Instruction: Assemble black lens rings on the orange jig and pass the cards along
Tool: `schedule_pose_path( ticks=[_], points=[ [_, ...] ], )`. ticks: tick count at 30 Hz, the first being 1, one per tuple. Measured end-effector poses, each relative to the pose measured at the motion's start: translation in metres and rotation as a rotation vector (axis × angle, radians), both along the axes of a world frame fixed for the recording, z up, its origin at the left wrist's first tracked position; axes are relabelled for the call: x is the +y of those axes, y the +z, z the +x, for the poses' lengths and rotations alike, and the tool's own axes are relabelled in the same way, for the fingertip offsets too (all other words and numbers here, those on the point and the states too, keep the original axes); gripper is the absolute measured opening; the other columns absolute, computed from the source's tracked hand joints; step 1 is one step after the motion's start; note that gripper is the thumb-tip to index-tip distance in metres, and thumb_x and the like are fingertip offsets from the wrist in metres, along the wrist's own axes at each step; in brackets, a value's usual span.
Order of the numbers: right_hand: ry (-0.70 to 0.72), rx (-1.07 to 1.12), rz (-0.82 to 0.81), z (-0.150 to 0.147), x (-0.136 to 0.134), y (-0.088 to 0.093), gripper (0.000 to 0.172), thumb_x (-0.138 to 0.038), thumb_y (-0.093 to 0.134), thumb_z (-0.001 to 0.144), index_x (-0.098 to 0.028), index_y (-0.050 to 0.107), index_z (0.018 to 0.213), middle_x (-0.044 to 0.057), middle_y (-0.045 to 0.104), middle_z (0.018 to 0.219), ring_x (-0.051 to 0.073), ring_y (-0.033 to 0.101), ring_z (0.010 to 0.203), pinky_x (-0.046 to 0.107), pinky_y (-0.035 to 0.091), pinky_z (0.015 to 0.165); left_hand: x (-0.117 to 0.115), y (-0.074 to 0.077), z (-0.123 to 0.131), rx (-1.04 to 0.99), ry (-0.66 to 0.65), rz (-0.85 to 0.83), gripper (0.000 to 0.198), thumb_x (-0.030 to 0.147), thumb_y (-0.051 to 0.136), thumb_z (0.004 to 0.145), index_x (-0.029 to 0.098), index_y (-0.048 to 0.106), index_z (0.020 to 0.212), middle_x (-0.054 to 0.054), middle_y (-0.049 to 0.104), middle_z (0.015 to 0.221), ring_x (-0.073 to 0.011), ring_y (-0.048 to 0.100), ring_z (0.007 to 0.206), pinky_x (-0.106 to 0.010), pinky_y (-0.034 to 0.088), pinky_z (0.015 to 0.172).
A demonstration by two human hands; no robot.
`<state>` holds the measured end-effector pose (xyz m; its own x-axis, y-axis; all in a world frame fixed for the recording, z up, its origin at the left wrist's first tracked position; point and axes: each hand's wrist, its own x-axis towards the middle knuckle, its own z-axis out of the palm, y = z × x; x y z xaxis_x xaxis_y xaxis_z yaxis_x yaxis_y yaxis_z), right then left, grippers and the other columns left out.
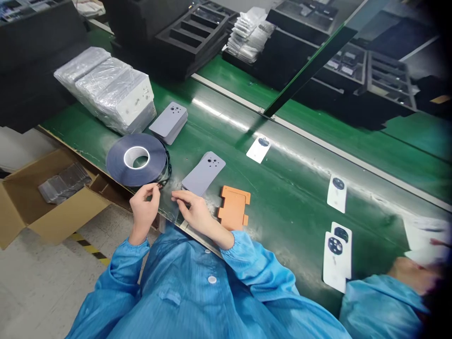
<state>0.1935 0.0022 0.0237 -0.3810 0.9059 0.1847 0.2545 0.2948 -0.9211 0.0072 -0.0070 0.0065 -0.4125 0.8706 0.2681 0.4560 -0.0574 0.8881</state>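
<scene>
Just under the tape roll [137, 160], the left hand [143, 207] pinches its edge; the right hand [194, 209] sits farther off, and I cannot tell its grip.

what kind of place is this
Most likely a phone assembly line in a factory: a long green conveyor belt, what look like white phone back covers spaced along it, and stacked black foam trays behind.

Glossy green belt [268, 188], shiny plastic tape roll [137, 160], matt grey sheet [204, 173], brown cardboard box [42, 207]
</scene>
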Motion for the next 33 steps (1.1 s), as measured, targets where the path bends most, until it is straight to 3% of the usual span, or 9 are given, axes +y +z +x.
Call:
schedule_pose_path(
  ticks=[3,5,8,13,16,23,29,33],
  points=[
    [0.002,-0.014,-0.014,0.001,-0.002,0.001,0.031,-0.015,0.052,0.101,-0.018,0.077,0.119,0.01,0.08,0.116,0.02,0.075,0.106,0.036,0.059,0.101,0.001,0.011,-0.001,-0.096,0.165,-0.012,0.023,0.038,0.064,0.094,0.016,0.071,0.094,-0.007,0.081,0.09,-0.0185,0.079,0.076,-0.03,0.065,0.075],
    [0.006,-0.028,-0.039,0.004,-0.006,0.006,0.026,-0.021,0.058,0.101,-0.02,0.078,0.118,0.011,0.078,0.124,0.021,0.075,0.112,0.038,0.057,0.105,-0.001,0.023,0.001,-0.149,0.164,-0.025,0.023,0.039,0.066,0.093,0.016,0.07,0.094,-0.006,0.08,0.089,-0.0173,0.077,0.069,-0.029,0.064,0.068],
    [-0.035,0.015,-0.074,0.015,-0.013,0.016,0.02,-0.031,0.065,0.101,-0.023,0.08,0.11,0.01,0.077,0.129,0.022,0.073,0.118,0.039,0.056,0.109,-0.006,0.04,0.011,-0.226,0.035,-0.057,0.025,0.041,0.068,0.094,0.017,0.07,0.093,-0.004,0.08,0.085,-0.0166,0.076,0.063,-0.027,0.062,0.061],
    [-0.265,0.271,-0.293,0.054,-0.024,0.025,0.029,-0.043,0.068,0.098,-0.022,0.079,0.115,0.008,0.081,0.109,0.02,0.077,0.1,0.035,0.063,0.095,-0.014,0.051,0.045,-0.295,-0.234,-0.183,0.023,0.041,0.071,0.093,0.019,0.073,0.095,-0.002,0.078,0.076,-0.0163,0.074,0.059,-0.025,0.061,0.057],
    [-0.379,0.308,-0.384,0.083,-0.033,0.023,0.034,-0.046,0.078,0.089,-0.02,0.081,0.111,0.007,0.082,0.097,0.019,0.077,0.086,0.035,0.064,0.087,-0.016,0.045,0.069,-0.332,-0.413,-0.286,0.022,0.041,0.07,0.094,0.019,0.074,0.094,-0.002,0.078,0.074,-0.0169,0.074,0.058,-0.026,0.061,0.055],
    [-0.599,0.123,-0.342,0.131,-0.062,0.01,0.021,-0.036,0.079,0.082,-0.021,0.085,0.095,0.008,0.083,0.09,0.02,0.075,0.077,0.034,0.063,0.075,-0.021,0.012,0.115,-0.436,-0.685,-0.436,0.027,0.044,0.069,0.094,0.018,0.073,0.095,-0.005,0.079,0.077,-0.0197,0.078,0.066,-0.027,0.062,0.058],
    [-0.709,0.029,-0.38,0.164,-0.06,-0.005,0.024,-0.039,0.077,0.082,-0.019,0.085,0.093,0.01,0.083,0.092,0.018,0.07,0.069,0.032,0.06,0.069,-0.024,-0.007,0.136,-0.339,-0.758,-0.452,0.026,0.042,0.065,0.096,0.017,0.073,0.096,-0.004,0.076,0.076,-0.015,0.072,0.06,-0.025,0.058,0.058],
    [-0.727,0.037,-0.39,0.175,-0.05,-0.012,0.03,-0.04,0.077,0.082,-0.017,0.085,0.098,0.011,0.083,0.097,0.016,0.068,0.068,0.032,0.058,0.069,-0.02,-0.014,0.144,-0.185,-0.762,-0.365,0.024,0.038,0.061,0.099,0.018,0.072,0.094,-0.002,0.071,0.074,-0.0123,0.063,0.057,-0.024,0.052,0.055]
  ],
)
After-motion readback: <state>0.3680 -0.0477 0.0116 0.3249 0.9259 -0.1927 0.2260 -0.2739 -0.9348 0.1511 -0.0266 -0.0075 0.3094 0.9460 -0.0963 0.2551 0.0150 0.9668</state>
